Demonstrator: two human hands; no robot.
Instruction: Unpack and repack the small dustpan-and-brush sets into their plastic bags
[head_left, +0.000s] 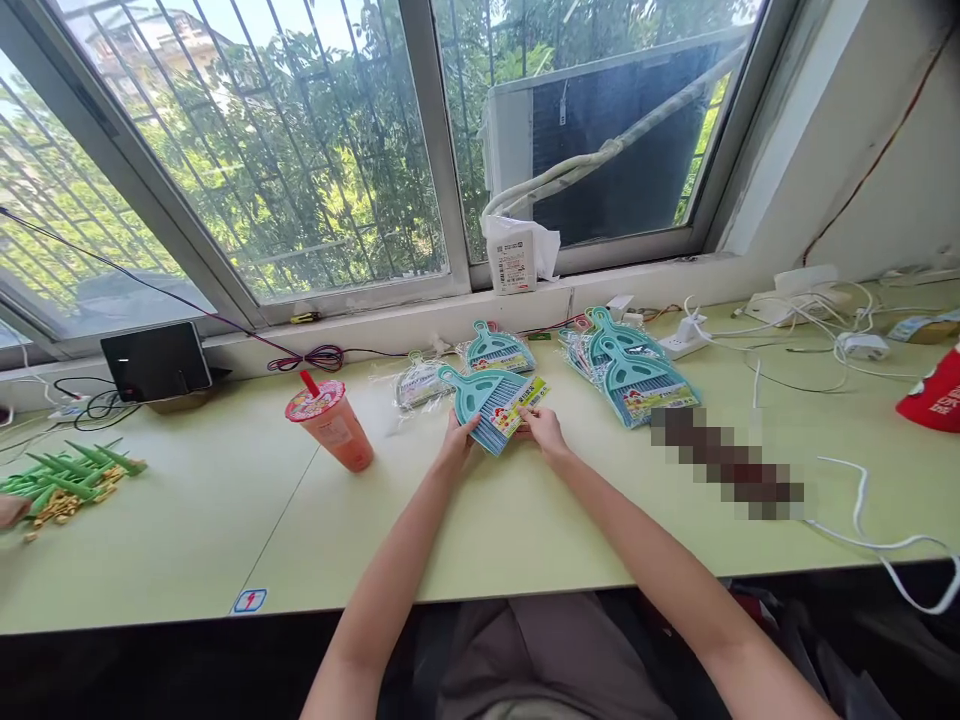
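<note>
Teal dustpan set (pixel 491 400) (flat on table) between both hands' fingers (pixel 534 415).

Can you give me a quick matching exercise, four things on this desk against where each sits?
Things:
1. teal dustpan-and-brush set
2. pink drink cup
3. stack of packaged dustpan sets
4. black tablet

Places:
A. far left, leaning at the window sill
B. right of the hands, near the white power strip
C. between the left hand and right hand
D. left of the hands, standing upright with a red straw

Pairs: 1-C, 2-D, 3-B, 4-A
</note>
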